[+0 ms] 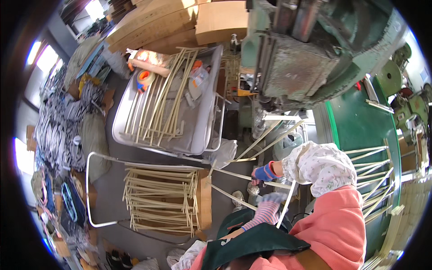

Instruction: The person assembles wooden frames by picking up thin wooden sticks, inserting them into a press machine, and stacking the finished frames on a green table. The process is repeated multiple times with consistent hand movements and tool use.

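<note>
I'm watching over the head camera, and the machine [294, 67] is my landmark: everything gets placed by it. Below it, the right hand [259, 174], in a blue-and-red cuff, is curled around a pale rod [231, 173]; its fingertips are partly hidden. The left hand [272, 202], in a striped glove, is just beside it and badly blurred, so I can't tell whether it is spread or pinching. Another pale length [286, 206] slants up next to that glove, and a third [231, 195] runs in from the left toward it; whether they join the rod, I can't say.

Over to the left of the machine, here's a tub [210, 99] with long rods lying in it, plus a tape roll [145, 78] toward its far end. Below and left of the machine, a carton [205, 200] carries a thick stack [162, 198] of rods, all lying crosswise, with a bent metal frame [87, 189] reaching around its left side. A clear bag [226, 154] sits between tub and hands. Right of the machine, the green counter [360, 119] bears more rods, and brown boxes [220, 22] sit to the machine's upper left.
</note>
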